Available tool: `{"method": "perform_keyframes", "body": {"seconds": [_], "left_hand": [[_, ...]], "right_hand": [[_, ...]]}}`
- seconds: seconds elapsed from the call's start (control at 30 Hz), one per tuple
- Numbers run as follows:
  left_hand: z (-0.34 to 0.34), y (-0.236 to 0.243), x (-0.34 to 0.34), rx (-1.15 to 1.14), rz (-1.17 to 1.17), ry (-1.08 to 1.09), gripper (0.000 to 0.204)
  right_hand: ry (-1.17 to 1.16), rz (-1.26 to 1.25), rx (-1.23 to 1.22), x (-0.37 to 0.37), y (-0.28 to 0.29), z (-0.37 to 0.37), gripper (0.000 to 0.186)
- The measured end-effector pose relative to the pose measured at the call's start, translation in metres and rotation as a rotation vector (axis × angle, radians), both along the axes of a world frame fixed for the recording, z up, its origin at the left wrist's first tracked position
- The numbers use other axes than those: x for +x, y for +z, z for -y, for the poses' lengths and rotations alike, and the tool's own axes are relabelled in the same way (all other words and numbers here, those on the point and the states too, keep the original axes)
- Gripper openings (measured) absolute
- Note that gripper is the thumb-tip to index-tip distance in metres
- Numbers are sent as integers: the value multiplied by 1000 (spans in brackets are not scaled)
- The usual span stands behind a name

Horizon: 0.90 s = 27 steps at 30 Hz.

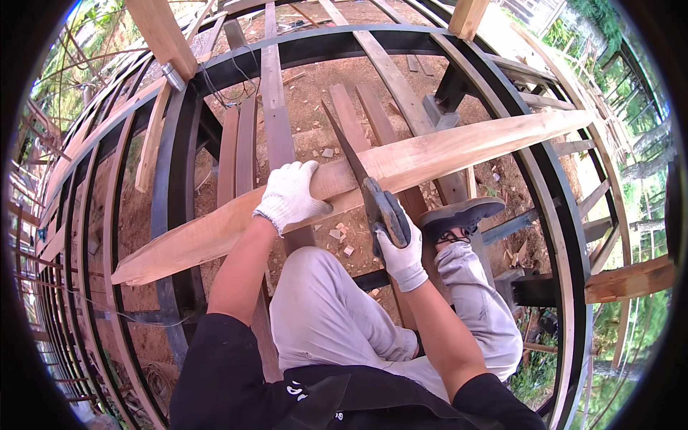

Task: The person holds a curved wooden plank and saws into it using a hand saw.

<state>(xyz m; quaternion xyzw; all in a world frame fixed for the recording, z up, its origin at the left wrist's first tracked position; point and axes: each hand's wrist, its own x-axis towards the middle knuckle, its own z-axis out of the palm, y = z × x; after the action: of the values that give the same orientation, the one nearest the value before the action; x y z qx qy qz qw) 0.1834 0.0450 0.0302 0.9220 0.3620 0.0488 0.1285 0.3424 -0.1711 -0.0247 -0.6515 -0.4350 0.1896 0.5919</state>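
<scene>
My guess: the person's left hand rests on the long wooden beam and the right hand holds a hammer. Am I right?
Not quite: the head view shows the right hand holding a saw. The left hand does rest on the long wooden beam.

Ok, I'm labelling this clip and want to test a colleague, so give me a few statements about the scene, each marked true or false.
1. The right hand holds a handsaw. True.
2. The saw's tip points toward the person. False: it points away from the person.
3. The left hand rests on the wooden beam. True.
4. The beam is painted blue. False: it is pale, bare wood.
5. Both hands are bare. False: both are gloved.
6. A dark shoe shows to the right of the saw. True.
</scene>
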Motion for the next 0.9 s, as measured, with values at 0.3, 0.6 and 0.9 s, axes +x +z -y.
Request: {"method": "perform_keyframes", "body": {"seconds": [0.3, 0.6, 0.9], "left_hand": [[48, -3, -73, 17, 200, -43, 88], [154, -58, -314, -356, 1216, 1289, 117], [69, -112, -273, -215, 1321, 1399, 140]], "right_hand": [[-10, -152, -67, -25, -26, 66, 65], [-89, -154, -91, 18, -92, 77, 57], [-38, -111, -57, -11, -49, 40, 46]]}}
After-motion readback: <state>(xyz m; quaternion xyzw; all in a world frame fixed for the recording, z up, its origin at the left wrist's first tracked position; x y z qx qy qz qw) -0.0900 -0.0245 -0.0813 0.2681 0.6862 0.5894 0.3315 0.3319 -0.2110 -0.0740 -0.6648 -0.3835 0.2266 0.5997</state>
